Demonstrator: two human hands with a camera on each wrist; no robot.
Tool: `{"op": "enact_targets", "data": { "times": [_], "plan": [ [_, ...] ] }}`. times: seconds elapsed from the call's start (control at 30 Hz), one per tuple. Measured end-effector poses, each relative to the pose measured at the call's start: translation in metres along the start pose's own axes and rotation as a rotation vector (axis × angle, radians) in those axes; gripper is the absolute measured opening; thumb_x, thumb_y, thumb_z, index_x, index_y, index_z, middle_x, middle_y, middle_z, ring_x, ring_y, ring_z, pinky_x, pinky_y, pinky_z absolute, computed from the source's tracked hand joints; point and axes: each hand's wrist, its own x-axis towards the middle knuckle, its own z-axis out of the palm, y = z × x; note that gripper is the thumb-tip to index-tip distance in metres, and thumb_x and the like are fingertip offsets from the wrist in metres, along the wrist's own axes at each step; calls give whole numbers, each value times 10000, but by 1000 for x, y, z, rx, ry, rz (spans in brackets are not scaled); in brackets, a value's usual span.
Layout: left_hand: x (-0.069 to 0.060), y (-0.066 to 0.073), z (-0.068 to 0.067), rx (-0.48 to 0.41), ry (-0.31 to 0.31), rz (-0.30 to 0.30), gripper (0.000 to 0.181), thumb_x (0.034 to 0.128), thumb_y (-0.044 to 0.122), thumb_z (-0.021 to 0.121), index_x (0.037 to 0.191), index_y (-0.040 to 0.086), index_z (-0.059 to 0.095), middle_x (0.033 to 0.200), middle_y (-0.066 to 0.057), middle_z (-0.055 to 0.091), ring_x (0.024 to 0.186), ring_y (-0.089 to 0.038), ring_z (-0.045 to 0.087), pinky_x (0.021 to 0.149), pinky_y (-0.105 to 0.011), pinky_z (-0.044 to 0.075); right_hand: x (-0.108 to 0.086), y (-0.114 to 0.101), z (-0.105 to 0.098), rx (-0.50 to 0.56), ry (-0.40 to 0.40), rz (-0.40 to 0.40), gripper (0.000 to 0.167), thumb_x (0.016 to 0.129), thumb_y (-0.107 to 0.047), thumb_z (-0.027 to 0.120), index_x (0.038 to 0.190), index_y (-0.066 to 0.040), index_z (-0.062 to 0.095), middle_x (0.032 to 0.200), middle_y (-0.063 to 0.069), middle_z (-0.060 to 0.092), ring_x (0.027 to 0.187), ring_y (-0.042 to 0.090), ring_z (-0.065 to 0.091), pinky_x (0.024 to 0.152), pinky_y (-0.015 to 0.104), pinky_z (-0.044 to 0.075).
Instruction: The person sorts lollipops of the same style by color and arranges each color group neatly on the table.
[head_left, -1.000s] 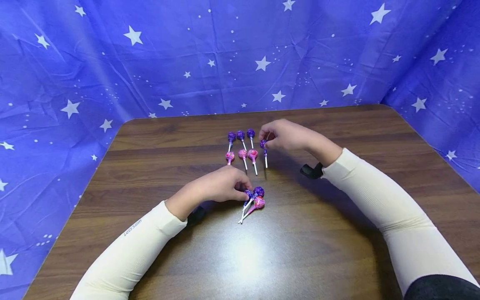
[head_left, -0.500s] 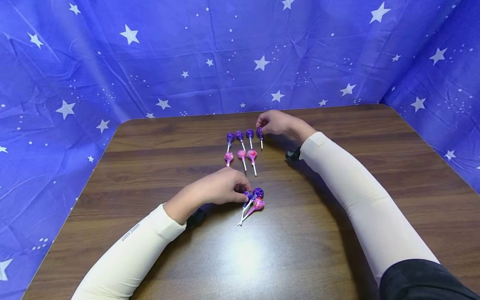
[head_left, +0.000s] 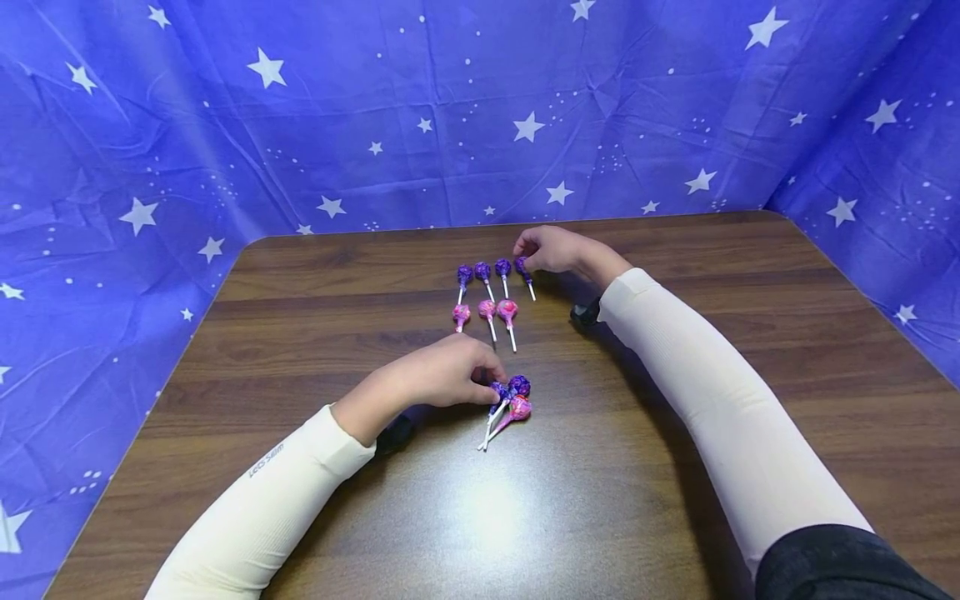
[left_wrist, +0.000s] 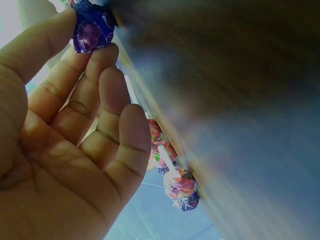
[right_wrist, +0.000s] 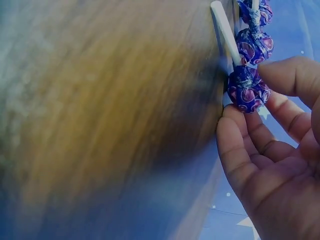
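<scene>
Near the table's (head_left: 637, 450) back edge, the right hand (head_left: 558, 249) pinches the round head of a purple lollipop (right_wrist: 248, 92) at the right end of a row of four, a broad stretch of wood between it and the right edge. Well in from the left edge, the left hand (head_left: 446, 372) has thumb and fingertip together on another purple lollipop (left_wrist: 93, 32) in a bunch. The wrappers (head_left: 520, 408) look crinkled, the sticks (head_left: 513, 338) straight, the grain streaky, the starry cloth (head_left: 480, 92) creased.
</scene>
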Motion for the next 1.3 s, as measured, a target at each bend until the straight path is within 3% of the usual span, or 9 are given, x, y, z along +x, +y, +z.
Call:
{"op": "enact_targets", "data": {
  "times": [0.17,0.33,0.43,0.6,0.9,1.13,1.3],
  "plan": [
    [1,1,1,-10,-4,-4,113,873,181,760,975,133,748,792,106,628,711,-38,542,679,-235,452,-7,-5,-1,-36,10,-16,304,863,1,635,1161,35,582,1093,165,581,1023,286,523,934,415,421],
    [2,2,1,-15,4,5,113,872,181,761,975,136,749,793,105,626,711,-42,543,675,-239,450,-28,-29,-1,-196,134,-115,304,867,-91,666,1148,11,613,1051,142,611,975,273,555,894,422,438],
    [2,3,1,-11,6,11,116,871,180,761,978,137,752,793,103,625,709,-43,540,669,-237,448,-49,-48,5,-203,165,-180,254,879,-126,682,1102,-12,640,990,98,644,925,236,592,852,396,463],
    [2,3,0,-7,2,9,135,869,178,761,995,131,754,812,101,639,718,-47,541,675,-238,450,-83,-65,26,-153,115,-262,137,901,-145,686,1014,-73,659,888,20,662,834,176,607,758,352,483],
    [4,1,1,-5,-7,-2,138,863,184,768,994,140,761,779,109,626,705,-50,536,659,-239,447,-136,-60,62,-130,15,-308,86,879,-120,715,922,-103,642,782,-34,586,721,125,534,661,317,462],
    [3,0,0,-23,-9,-12,122,860,178,770,975,138,756,773,103,627,697,-54,536,648,-242,446,-152,-59,79,-144,-98,-295,88,880,-166,718,903,-139,637,777,-78,628,704,66,587,646,272,499],
    [2,-1,1,-22,-3,-8,114,860,177,771,968,144,755,780,103,623,702,-49,532,653,-238,446,-154,-61,84,-172,-104,-282,99,893,-207,709,884,-164,620,752,-88,611,665,62,556,615,278,473]
  ]
}}
